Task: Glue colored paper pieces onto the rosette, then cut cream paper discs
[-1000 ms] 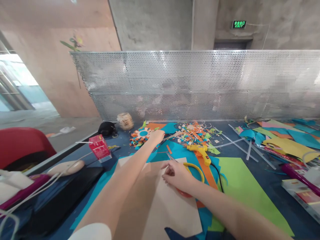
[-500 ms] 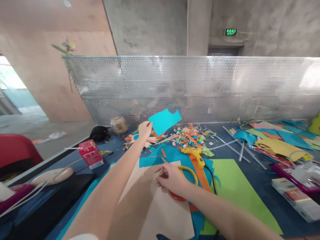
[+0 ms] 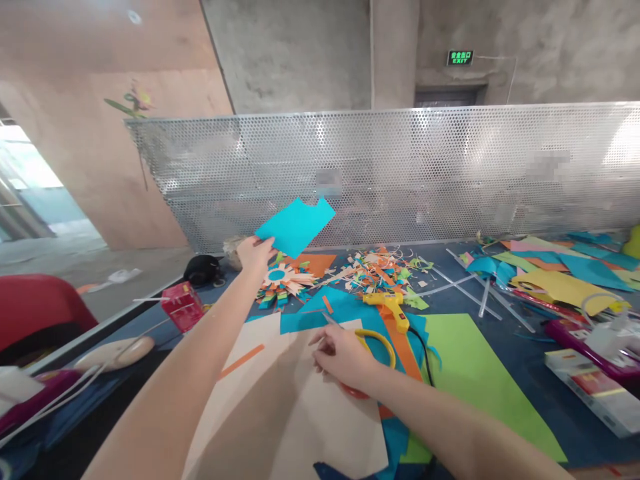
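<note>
My left hand is raised above the far side of the table and pinches a cyan paper piece by its lower left corner, holding it up in the air. Below it lies a paper flower with orange, white and cyan petals. My right hand rests closed on a beige paper sheet, gripping scissors with yellow and red handles, blades pointing to the upper left.
A yellow glue gun lies beside a heap of paper scraps. Green paper lies at right, coloured sheets and boxes further right. A red carton and black pouch sit at left. A perforated metal screen closes the table's back.
My left hand took the cyan piece off the table, lifted it and carried it to the left, uncovering an orange sheet. My right hand has stayed on the scissors.
</note>
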Demonstrator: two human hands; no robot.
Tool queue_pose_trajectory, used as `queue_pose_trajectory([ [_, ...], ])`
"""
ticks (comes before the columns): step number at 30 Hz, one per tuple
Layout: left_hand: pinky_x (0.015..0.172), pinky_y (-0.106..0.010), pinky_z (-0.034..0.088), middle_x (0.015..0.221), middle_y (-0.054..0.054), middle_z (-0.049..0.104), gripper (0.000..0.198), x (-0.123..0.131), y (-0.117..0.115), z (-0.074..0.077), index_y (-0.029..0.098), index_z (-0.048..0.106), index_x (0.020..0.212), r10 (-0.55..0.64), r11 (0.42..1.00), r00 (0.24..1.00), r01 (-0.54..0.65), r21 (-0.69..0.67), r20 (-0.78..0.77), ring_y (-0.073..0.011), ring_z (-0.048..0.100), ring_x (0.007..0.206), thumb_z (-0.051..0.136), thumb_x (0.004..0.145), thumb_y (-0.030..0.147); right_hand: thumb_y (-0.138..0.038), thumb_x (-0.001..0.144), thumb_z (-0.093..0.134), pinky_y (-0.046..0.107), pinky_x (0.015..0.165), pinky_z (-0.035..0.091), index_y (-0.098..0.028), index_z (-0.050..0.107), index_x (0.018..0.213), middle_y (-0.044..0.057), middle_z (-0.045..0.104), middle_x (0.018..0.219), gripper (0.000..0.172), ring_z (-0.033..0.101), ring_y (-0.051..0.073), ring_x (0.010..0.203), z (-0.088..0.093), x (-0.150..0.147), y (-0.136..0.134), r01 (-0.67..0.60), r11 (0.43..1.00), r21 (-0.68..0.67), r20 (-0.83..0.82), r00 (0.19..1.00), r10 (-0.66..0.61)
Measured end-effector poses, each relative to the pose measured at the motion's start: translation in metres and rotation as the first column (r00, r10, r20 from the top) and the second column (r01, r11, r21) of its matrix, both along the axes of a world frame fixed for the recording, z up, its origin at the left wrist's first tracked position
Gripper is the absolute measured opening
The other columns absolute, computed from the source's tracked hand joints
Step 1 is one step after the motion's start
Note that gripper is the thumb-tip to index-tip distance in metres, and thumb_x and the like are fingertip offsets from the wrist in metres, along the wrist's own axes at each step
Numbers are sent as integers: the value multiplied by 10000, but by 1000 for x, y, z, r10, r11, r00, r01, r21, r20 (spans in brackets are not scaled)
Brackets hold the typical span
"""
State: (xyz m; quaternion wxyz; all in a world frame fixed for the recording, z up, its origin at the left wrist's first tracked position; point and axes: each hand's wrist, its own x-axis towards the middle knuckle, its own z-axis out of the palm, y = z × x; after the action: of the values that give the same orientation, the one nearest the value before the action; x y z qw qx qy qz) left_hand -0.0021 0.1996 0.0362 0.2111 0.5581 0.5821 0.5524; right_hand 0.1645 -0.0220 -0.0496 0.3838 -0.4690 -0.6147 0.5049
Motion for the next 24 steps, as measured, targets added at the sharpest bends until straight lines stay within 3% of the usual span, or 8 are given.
queue_pose_trajectory([
  [5, 803, -413, 505, 1131, -81, 576, 325, -21, -20, 26, 144, 545, 1133, 130, 991, 957, -125, 37, -258, -217, 587, 962, 541, 864, 326, -70, 752, 496, 136, 402, 425, -186, 508, 881, -41, 536, 649, 174, 530, 70, 524, -3, -2, 1, 0, 1000, 0, -9, 1000, 0],
  [8, 902, -443, 427, 1021, -100, 626, 272, -28, -31, 36, 88, 595, 1014, 252, 967, 869, -209, 145, -426, -271, 560, 1021, 562, 830, 286, -69, 739, 497, 146, 410, 434, -190, 514, 876, -42, 529, 635, 183, 527, 75, 519, -4, -2, 0, -1, 1000, 4, -8, 1000, 1],
  [11, 909, -467, 387, 1044, -156, 619, 312, -25, -36, 36, 75, 570, 1046, 332, 941, 772, -228, 251, -543, -320, 530, 1060, 444, 861, 292, -85, 735, 507, 151, 422, 445, -195, 522, 880, -37, 541, 647, 182, 547, 83, 536, -5, -2, 0, -1, 1000, 24, -3, 1000, 1],
  [15, 939, -418, 358, 1061, -141, 617, 220, -1, -34, 19, 152, 586, 960, 228, 961, 637, -28, 273, -736, -298, 449, 1170, 432, 841, 255, -110, 736, 512, 156, 425, 451, -202, 532, 899, -31, 556, 669, 188, 569, 93, 551, -9, -3, 2, 4, 999, 50, 17, 1000, -5],
  [19, 956, -427, 368, 1008, -109, 644, 91, 36, -32, -11, 178, 619, 861, 8, 973, 474, 201, 117, -880, -269, 499, 1119, 547, 809, 194, -116, 740, 504, 159, 413, 436, -202, 541, 905, -28, 570, 677, 191, 564, 93, 527, -10, -3, 3, 6, 997, 82, 62, 998, -11],
  [21, 894, -442, 438, 1058, -90, 623, 167, 54, -31, -24, 167, 606, 990, -72, 973, 431, 229, 32, -899, -238, 552, 1036, 548, 849, 236, -106, 735, 504, 161, 426, 431, -203, 546, 906, -27, 580, 681, 201, 573, 96, 543, -9, -2, 2, 3, 995, 104, 88, 996, -12],
  [22, 837, -443, 481, 1139, -87, 582, 279, 62, -29, -29, 166, 557, 1109, -99, 974, 425, 227, -1, -900, -221, 569, 1002, 540, 866, 300, -98, 731, 505, 163, 440, 432, -204, 549, 905, -27, 586, 683, 209, 579, 99, 558, -8, -1, 2, 3, 993, 115, 101, 995, -14],
  [24, 811, -422, 503, 1164, -93, 561, 329, 74, -24, -36, 161, 528, 1161, -152, 973, 438, 222, -58, -886, -211, 580, 980, 535, 870, 314, -78, 722, 505, 169, 472, 435, -207, 555, 899, -26, 596, 693, 224, 589, 105, 592, -6, 0, 2, 6, 991, 135, 122, 992, -23],
])
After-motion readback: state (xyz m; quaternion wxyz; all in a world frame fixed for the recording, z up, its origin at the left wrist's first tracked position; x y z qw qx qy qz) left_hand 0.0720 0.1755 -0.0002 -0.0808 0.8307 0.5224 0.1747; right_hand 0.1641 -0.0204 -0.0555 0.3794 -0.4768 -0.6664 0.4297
